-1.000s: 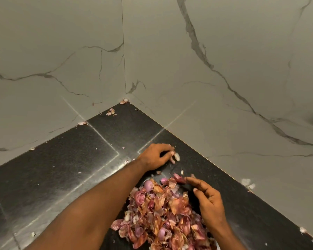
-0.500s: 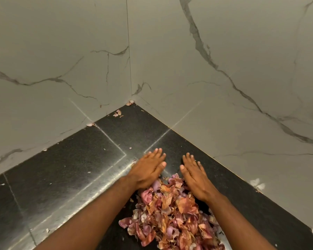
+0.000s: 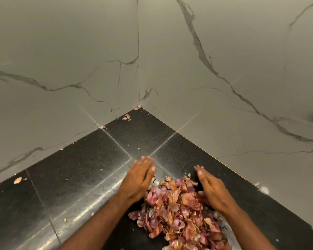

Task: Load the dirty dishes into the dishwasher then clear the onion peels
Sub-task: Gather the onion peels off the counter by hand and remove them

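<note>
Setting: dark stone counter (image 3: 76, 177) in a corner of pale marble walls (image 3: 224, 51).
Peels: heaped onion peels (image 3: 177, 210) near the counter's front; stray bits (image 3: 126, 117) by the corner.
Left hand (image 3: 139, 179): flat, fingers together, just left of the heap.
Right hand (image 3: 210, 186): flat, fingers together, right of the heap.
Change: hands have parted since half a second ago, now flanking the heap.
Meaning: probably corralling peels for scooping; dishes not visible.

A person's two forearms enter from the bottom edge, both bare to the limit of the view, with no sleeves showing. The left hand (image 3: 138, 179) and right hand (image 3: 210, 188) carry no gloves, rings, watch or bands; short, pale fingernails are visible.
</note>
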Demonstrator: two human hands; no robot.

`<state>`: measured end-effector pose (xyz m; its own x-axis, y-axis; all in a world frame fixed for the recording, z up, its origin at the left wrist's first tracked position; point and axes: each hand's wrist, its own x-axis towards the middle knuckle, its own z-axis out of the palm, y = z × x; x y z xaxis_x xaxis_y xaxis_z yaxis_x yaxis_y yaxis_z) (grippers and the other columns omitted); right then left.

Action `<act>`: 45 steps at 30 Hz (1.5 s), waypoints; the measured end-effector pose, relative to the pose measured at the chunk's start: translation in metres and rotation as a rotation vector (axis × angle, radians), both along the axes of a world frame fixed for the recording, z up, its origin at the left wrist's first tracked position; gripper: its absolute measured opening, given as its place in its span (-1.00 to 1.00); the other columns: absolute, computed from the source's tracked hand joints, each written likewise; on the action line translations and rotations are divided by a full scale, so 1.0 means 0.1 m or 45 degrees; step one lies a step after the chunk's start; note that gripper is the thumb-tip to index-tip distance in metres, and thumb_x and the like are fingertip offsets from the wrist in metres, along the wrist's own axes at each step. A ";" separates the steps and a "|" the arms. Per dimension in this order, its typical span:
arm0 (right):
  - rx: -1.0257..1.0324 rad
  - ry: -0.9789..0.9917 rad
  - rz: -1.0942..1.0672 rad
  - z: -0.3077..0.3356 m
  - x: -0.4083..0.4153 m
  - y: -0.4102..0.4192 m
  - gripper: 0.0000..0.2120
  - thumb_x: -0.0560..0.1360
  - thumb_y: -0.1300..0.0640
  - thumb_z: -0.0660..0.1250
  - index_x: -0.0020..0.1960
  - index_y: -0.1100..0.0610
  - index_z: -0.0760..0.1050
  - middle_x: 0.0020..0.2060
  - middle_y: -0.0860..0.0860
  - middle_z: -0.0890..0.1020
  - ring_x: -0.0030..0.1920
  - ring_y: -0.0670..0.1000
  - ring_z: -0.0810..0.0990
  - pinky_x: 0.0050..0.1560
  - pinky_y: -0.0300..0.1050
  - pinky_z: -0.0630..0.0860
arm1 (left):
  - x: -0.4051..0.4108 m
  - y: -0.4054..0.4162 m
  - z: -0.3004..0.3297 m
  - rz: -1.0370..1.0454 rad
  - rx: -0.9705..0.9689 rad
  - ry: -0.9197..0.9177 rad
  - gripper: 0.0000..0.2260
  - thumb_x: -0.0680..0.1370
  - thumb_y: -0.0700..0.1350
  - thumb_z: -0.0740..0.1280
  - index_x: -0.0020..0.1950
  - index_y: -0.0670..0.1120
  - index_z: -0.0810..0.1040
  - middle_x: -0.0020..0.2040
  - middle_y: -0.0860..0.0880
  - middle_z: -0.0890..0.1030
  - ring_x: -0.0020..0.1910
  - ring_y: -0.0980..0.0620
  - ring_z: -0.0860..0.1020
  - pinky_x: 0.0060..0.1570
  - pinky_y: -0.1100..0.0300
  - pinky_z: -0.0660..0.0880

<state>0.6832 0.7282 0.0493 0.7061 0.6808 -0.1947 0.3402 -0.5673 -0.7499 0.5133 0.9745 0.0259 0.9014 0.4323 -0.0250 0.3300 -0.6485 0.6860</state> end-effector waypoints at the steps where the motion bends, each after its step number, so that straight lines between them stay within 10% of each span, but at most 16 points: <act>1: -0.186 -0.092 0.107 -0.04 0.00 0.02 -0.40 0.68 -0.33 -0.03 0.63 -0.09 0.21 0.57 -0.20 0.16 0.59 -0.16 0.14 0.61 -0.01 0.16 | -0.03 0.01 -0.06 0.009 0.072 0.114 -0.42 0.70 0.29 -0.14 0.68 0.08 0.09 0.65 0.10 0.01 0.66 0.13 -0.04 0.66 0.04 -0.07; 4: -0.431 -0.372 0.253 -0.13 -0.03 0.10 -0.54 0.74 -0.06 0.04 0.61 -0.02 0.26 0.57 -0.14 0.25 0.52 -0.09 0.22 0.55 -0.07 0.23 | -0.15 -0.04 -0.22 -0.133 0.099 0.138 -0.40 0.68 0.29 -0.14 0.68 0.08 0.06 0.63 0.16 -0.06 0.65 0.20 -0.10 0.59 0.24 -0.22; 9: -0.416 -0.379 0.135 -0.04 0.07 0.35 -0.76 0.58 0.12 0.32 0.24 -0.03 0.52 0.08 -0.09 0.46 0.08 -0.07 0.45 0.15 -0.11 0.48 | -0.39 -0.11 -0.19 0.159 -0.241 -0.427 -0.73 0.72 0.02 0.19 0.22 0.09 0.68 0.12 0.19 0.70 0.16 0.18 0.64 0.19 0.17 0.57; 23: -0.618 -0.100 0.258 0.08 -0.02 0.46 -0.72 0.54 0.35 0.20 -0.09 0.10 0.65 -0.07 0.00 0.68 -0.01 -0.01 0.64 0.02 0.01 0.59 | -0.37 -0.10 -0.15 0.237 -0.329 -0.580 -0.79 0.72 -0.16 0.23 0.06 0.01 0.65 -0.11 0.07 0.68 -0.03 0.02 0.67 0.01 0.08 0.60; 29: -0.387 -0.241 0.120 0.11 -0.23 0.46 -0.56 0.67 0.23 0.08 0.46 -0.01 0.50 0.34 0.05 0.60 0.25 0.02 0.59 0.33 -0.04 0.51 | -0.25 -0.08 -0.28 0.220 -0.043 -0.244 -0.55 0.73 0.14 0.13 0.62 0.10 0.29 0.60 0.19 0.25 0.59 0.20 0.20 0.58 0.15 0.17; 33: -0.416 -0.183 0.314 0.12 -0.34 0.38 -0.54 0.68 0.18 0.07 0.52 -0.08 0.44 0.40 -0.03 0.57 0.23 -0.09 0.60 0.35 -0.05 0.50 | -0.07 -0.20 -0.23 0.059 0.148 0.135 -0.38 0.69 0.31 -0.18 0.68 0.04 -0.03 0.64 0.07 -0.14 0.64 0.12 -0.16 0.59 0.12 -0.21; 39: 0.003 -0.167 0.082 0.19 -0.38 0.42 -0.67 0.62 0.25 0.24 0.04 -0.12 0.69 -0.09 -0.17 0.71 -0.20 -0.11 0.67 -0.11 -0.04 0.66 | -0.08 -0.30 -0.08 -0.227 -0.501 -0.025 -0.44 0.68 0.38 -0.06 0.40 0.16 0.57 0.34 0.09 0.63 0.33 0.15 0.57 0.39 0.04 0.47; 45: -0.183 0.028 0.336 0.06 -0.35 0.61 -0.60 0.74 -0.08 0.09 0.57 -0.17 0.28 0.53 -0.17 0.34 0.51 -0.08 0.34 0.55 -0.02 0.26 | -0.04 -0.08 0.10 0.137 -0.790 -0.505 -0.70 0.75 0.01 0.17 0.17 -0.11 0.65 0.04 -0.08 0.73 0.06 -0.04 0.72 0.08 -0.04 0.68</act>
<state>0.6482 0.7891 0.0551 0.5029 0.8046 -0.3158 0.4749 -0.5625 -0.6768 0.5096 0.9663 0.0360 0.8470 0.5310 0.0251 0.0213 -0.0811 0.9965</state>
